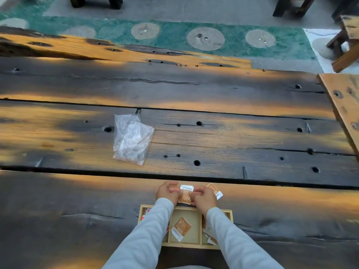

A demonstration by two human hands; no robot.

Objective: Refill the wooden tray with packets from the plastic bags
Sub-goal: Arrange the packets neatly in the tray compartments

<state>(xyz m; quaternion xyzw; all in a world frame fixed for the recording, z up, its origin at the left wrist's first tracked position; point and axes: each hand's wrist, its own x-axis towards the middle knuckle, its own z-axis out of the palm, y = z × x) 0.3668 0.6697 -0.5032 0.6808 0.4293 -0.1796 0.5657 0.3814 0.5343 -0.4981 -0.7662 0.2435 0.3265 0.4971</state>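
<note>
Two hands, the left hand and the right hand, pinch one packet between them just beyond the wooden tray on a table of dark, hole-pocked planks. Crumpled plastic bags lie farther out, and a green floor strip runs behind.

**Blackened planks, green stone floor**

A table of heavy wooden planks, black with orange grain showing through, fills most of the frame. Dark gaps run between the boards, and round holes dot them. Beyond the far edge, a green floor band holds pale round discs. A lighter wooden tabletop juts in at the right edge. A wooden stool stands above it, and dark furniture legs show at upper left.
</note>
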